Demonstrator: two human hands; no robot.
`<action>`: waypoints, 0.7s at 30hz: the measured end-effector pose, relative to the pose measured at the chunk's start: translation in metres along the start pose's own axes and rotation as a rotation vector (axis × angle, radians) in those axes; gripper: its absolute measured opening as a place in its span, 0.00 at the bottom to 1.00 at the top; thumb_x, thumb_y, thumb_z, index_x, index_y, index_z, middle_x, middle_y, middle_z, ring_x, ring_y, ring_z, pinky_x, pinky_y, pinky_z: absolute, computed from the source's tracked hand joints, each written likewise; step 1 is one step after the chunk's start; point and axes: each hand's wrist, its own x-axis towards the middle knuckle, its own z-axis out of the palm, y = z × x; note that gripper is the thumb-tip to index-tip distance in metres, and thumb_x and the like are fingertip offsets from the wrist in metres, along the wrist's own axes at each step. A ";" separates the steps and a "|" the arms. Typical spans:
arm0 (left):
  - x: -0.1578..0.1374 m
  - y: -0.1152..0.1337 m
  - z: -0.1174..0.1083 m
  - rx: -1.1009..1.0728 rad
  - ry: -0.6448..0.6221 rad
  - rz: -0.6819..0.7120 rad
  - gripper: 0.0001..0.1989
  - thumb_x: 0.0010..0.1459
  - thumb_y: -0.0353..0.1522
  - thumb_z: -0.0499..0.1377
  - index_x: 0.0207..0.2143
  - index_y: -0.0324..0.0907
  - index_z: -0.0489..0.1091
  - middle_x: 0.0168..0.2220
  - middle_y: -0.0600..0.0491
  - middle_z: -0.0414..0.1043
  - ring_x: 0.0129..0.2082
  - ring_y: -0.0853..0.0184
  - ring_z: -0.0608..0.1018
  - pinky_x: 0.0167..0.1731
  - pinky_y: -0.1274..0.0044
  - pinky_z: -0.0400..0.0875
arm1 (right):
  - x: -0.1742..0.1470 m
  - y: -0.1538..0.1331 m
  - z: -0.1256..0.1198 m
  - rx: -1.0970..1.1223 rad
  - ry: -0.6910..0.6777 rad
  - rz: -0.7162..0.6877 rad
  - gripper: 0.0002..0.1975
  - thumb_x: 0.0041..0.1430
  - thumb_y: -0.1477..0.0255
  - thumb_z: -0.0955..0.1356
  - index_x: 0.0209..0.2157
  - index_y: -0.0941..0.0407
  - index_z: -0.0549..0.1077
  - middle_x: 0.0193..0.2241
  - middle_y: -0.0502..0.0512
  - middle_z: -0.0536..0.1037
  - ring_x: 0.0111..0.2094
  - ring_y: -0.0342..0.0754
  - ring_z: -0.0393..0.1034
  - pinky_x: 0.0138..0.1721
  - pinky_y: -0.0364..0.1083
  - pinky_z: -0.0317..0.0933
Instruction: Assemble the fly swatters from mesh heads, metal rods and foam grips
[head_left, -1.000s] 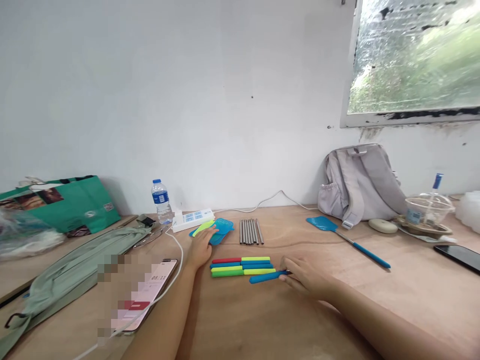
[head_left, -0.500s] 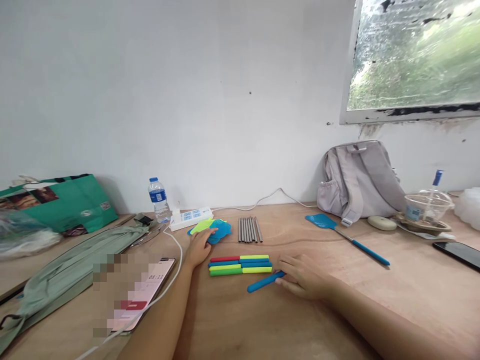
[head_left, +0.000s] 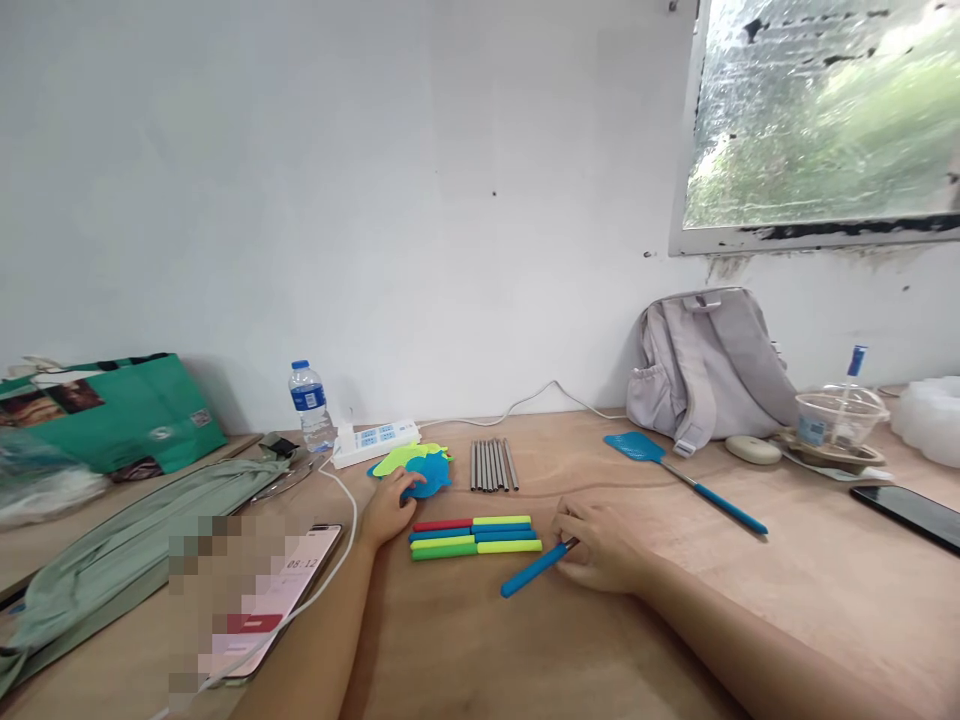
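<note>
My right hand (head_left: 596,545) is closed around a metal rod that is mostly hidden in my fingers. A blue handle (head_left: 534,571) sticks out of this grip to the left, tilted above the wood. My left hand (head_left: 390,505) lies with its fingers apart on a blue fly swatter head (head_left: 430,473). A yellow-green swatter head (head_left: 397,458) lies against it in the same pile. Between my hands, red, blue, green and yellow handles (head_left: 476,537) are laid in two columns. Behind them, several metal rods (head_left: 491,466) lie side by side.
A blue fly swatter (head_left: 701,487) lies on the right, near a backpack (head_left: 705,370), a phone (head_left: 911,510) and a plastic cup (head_left: 836,420). To the left are a power strip (head_left: 375,440), a water bottle (head_left: 310,405), a white cable (head_left: 349,530) and another phone (head_left: 281,590).
My right hand has shifted its hold, and a short stretch of metal rod now shows at the handle's end. My left fingers have drawn back slightly over the blue swatter head. The view has shifted a little.
</note>
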 end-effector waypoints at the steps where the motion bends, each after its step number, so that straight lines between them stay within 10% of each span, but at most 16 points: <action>1: -0.001 -0.001 0.000 -0.001 0.045 0.000 0.15 0.43 0.22 0.47 0.32 0.41 0.68 0.31 0.52 0.65 0.34 0.66 0.71 0.37 0.74 0.66 | 0.000 0.000 0.001 0.002 0.019 0.005 0.05 0.44 0.73 0.65 0.28 0.54 0.66 0.30 0.50 0.68 0.28 0.43 0.63 0.26 0.41 0.50; 8: -0.005 0.032 -0.003 -0.139 0.458 0.034 0.08 0.53 0.30 0.50 0.32 0.43 0.68 0.33 0.51 0.68 0.38 0.64 0.71 0.43 0.71 0.64 | 0.002 0.010 0.006 0.040 0.107 0.075 0.08 0.39 0.76 0.66 0.25 0.54 0.62 0.28 0.49 0.66 0.25 0.42 0.60 0.25 0.41 0.50; 12: 0.010 0.089 -0.014 -0.554 0.717 -0.227 0.09 0.48 0.34 0.58 0.33 0.42 0.68 0.33 0.52 0.67 0.36 0.66 0.72 0.39 0.73 0.67 | 0.005 0.018 0.007 0.207 0.254 0.125 0.09 0.43 0.73 0.67 0.23 0.55 0.58 0.26 0.48 0.64 0.26 0.42 0.59 0.26 0.41 0.52; 16: 0.016 0.136 -0.017 -1.210 0.680 -0.404 0.18 0.43 0.36 0.63 0.39 0.44 0.67 0.34 0.56 0.68 0.32 0.71 0.73 0.31 0.79 0.68 | 0.007 0.028 0.004 0.368 0.477 0.244 0.16 0.51 0.66 0.63 0.18 0.54 0.51 0.20 0.46 0.56 0.22 0.42 0.54 0.24 0.42 0.50; 21: -0.005 0.143 -0.001 -1.469 0.421 -0.538 0.19 0.37 0.34 0.66 0.35 0.42 0.71 0.34 0.55 0.72 0.32 0.72 0.73 0.30 0.81 0.68 | 0.005 0.038 0.002 0.633 0.654 0.410 0.18 0.55 0.59 0.58 0.17 0.54 0.55 0.20 0.48 0.58 0.24 0.45 0.56 0.27 0.45 0.52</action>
